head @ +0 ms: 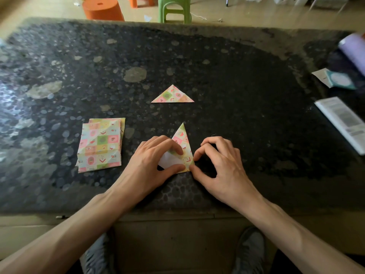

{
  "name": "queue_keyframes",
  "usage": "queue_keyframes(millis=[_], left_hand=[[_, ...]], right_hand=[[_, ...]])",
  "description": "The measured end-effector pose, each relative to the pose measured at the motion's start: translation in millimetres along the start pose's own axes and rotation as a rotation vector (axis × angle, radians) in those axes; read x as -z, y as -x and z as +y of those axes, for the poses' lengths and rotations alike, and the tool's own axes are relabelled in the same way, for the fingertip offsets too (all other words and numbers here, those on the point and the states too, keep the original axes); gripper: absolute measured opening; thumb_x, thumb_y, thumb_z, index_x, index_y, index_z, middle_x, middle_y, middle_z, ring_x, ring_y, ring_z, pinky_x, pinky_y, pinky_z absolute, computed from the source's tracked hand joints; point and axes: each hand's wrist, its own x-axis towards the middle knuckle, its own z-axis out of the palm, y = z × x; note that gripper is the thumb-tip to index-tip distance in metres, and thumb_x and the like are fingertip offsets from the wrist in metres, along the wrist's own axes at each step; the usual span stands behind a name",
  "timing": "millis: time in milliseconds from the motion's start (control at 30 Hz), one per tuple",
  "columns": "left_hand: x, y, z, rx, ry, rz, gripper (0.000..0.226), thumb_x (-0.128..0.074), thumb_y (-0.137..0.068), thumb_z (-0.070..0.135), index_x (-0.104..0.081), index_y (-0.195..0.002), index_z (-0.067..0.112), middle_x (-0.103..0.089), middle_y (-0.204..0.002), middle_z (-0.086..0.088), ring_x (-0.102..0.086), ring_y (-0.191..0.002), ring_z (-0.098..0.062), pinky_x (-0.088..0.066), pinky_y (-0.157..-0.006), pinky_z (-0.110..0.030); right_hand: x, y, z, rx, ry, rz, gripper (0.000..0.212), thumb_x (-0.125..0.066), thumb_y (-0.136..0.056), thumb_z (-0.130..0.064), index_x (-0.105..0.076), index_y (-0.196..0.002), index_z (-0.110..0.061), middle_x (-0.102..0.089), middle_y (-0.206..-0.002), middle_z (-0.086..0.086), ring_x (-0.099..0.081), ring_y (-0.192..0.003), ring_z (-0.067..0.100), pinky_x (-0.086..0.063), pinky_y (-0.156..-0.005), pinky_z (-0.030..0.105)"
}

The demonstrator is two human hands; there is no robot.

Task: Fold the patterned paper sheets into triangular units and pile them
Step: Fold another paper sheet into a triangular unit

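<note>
Left hand (152, 155) flat atop half-folded sheet (184, 142); right hand (219, 157) pinch-tight on its corner

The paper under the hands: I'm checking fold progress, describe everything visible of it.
The paper, printed with pink, green and yellow squares, is folded into a tall triangle, tip pointing away from the person. Its white back shows at lower left. It lies on the dark table; the left hand presses it, the right hand pinches its near right corner.

Dim, warm light. Pale glare lies on the table (237, 86) at its left edge. Its corners blur and bow, and its centre is sharp.
</note>
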Motion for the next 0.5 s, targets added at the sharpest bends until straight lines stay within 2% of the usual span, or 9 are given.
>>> queue_keyframes(millis=[67,200,333,500], left_hand=[[1.2,-0.6,-0.5,-0.017,-0.006,-0.008,0.03,-0.073,-0.088,0.049,-0.06,-0.111,0.036,-0.058,-0.115,0.021,-0.052,-0.114,0.002,-0.041,-0.099,-0.024],[1.2,-3.1,-2.4,-0.065,-0.051,-0.026,0.033,-0.071,-0.09,0.05,-0.063,-0.115,0.031,-0.06,-0.118,0.018,-0.055,-0.115,-0.004,-0.046,-0.099,-0.035],[0.6,-1.9,-2.9,-0.071,-0.042,-0.019,0.031,-0.07,-0.091,0.05,-0.063,-0.115,0.032,-0.059,-0.12,0.018,-0.054,-0.117,-0.004,-0.046,-0.1,-0.036],[-0.5,-3.2,-2.5,-0.081,-0.039,-0.035,0.018,-0.069,-0.092,0.049,-0.071,-0.106,0.038,-0.058,-0.119,0.018,-0.054,-0.116,-0.007,-0.046,-0.096,-0.042]], right_hand=[[-0.1,-0.5,-0.3,-0.003,-0.004,0.0,0.022,-0.071,-0.09,-0.047,-0.061,-0.102,-0.032,-0.045,-0.126,-0.014,-0.039,-0.129,0.006,-0.028,-0.096,0.025],[-0.1,-0.8,-0.8,-0.004,-0.005,-0.004,0.022,-0.071,-0.09,-0.046,-0.061,-0.103,-0.032,-0.046,-0.126,-0.013,-0.04,-0.129,0.008,-0.029,-0.097,0.027],[0.6,-0.8,-0.9,-0.013,-0.007,-0.012,0.02,-0.07,-0.091,-0.046,-0.061,-0.103,-0.033,-0.044,-0.127,-0.014,-0.038,-0.129,0.006,-0.028,-0.098,0.027],[0.6,-2.0,-3.1,-0.036,-0.04,0.003,0.019,-0.073,-0.089,-0.045,-0.063,-0.101,-0.034,-0.044,-0.124,-0.016,-0.037,-0.127,0.003,-0.024,-0.097,0.025]])
